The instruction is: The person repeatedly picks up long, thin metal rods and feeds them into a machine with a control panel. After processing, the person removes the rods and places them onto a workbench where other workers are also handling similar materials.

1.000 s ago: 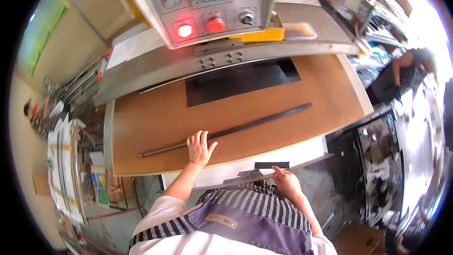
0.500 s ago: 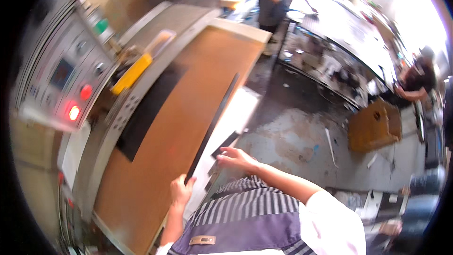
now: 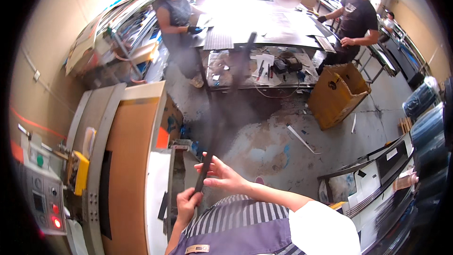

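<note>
My left hand (image 3: 189,201) is closed around the near end of a long, thin black strip (image 3: 205,169). The strip points away from me above the floor, and its far part is smeared by motion. Beside it, just beyond my left hand, my right hand (image 3: 222,175) has its fingers apart. Some of those fingertips show past the strip's left side; whether they touch it I cannot tell. A brown board (image 3: 134,160) lies on the machine bed to the left, with a dark piece (image 3: 106,193) along its far-left side.
A control panel (image 3: 45,203) with a lit red button stands at the left. Ahead is a large worktable (image 3: 264,35) with two people at it. A tall cardboard box (image 3: 330,97) is on the floor, and a rack of sheets (image 3: 382,184) stands at the right.
The view has turned to the right. The black strip has moved off the brown board and out over the floor, held in my left hand; my right hand has come up beside it.
</note>
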`<state>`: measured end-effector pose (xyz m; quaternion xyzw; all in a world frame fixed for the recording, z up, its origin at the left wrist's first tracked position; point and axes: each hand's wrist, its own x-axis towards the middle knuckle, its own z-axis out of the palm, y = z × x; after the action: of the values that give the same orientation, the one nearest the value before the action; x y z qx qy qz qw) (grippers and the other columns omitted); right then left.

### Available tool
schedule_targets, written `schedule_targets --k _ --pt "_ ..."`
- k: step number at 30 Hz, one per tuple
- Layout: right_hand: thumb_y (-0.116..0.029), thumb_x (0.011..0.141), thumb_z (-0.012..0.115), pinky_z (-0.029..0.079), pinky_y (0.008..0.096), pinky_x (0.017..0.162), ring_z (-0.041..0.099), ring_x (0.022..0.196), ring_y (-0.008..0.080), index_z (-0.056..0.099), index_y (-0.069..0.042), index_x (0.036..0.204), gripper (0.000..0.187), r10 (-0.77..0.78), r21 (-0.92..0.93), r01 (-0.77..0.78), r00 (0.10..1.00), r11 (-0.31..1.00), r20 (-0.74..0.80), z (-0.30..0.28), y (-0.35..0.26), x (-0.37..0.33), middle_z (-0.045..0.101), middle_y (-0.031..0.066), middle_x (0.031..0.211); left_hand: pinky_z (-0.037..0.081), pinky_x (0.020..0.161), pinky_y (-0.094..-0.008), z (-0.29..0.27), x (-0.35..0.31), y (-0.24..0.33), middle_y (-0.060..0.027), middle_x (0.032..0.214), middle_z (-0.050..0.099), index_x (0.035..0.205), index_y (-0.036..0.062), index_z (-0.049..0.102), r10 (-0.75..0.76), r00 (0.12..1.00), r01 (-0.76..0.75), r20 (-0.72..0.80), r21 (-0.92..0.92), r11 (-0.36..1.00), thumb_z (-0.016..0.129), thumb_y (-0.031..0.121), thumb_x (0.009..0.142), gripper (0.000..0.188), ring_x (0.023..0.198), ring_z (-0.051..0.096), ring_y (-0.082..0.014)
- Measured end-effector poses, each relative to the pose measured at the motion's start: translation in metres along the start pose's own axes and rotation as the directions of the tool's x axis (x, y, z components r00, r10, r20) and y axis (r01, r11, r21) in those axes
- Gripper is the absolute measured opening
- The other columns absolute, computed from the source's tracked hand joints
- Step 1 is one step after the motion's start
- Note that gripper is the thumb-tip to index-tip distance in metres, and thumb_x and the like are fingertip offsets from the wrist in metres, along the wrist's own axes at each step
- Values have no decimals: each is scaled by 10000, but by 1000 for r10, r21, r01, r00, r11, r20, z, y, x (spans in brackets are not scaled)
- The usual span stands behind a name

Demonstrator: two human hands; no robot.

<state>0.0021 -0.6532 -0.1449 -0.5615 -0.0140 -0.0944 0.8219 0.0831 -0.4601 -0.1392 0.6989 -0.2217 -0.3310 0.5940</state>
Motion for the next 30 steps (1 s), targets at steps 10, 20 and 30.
schedule_targets --k 10,20,30 --pt "-418 829 721 379 367 1069 483 1276 254 305 -19 1428 831 -33 -559 -101 974 823 -225 -224 -26 -63 513 171 1353 376 572 -232 273 249 168 -58 841 540 986 -34 551 456 833 -92 314 -733 674 584 203 945 243 686 475 -105" --pt "-204 869 716 290 228 462 367 541 13 567 -45 716 267 -240 -366 -271 405 890 -882 -375 -80 -102 447 -84 585 393 1053 -358 352 425 99 -136 1423 434 1396 11 404 240 761 -270 603 -42 962 727 266 850 684 1248 492 -225" --pt "-232 839 737 298 246 385 400 427 42 557 -76 657 300 80 -56 -450 278 891 -957 -508 -81 -85 475 -57 526 516 861 -332 218 526 -63 -120 1049 704 1110 58 680 -354 917 149 186 662 735 702 259 792 376 978 671 -213"
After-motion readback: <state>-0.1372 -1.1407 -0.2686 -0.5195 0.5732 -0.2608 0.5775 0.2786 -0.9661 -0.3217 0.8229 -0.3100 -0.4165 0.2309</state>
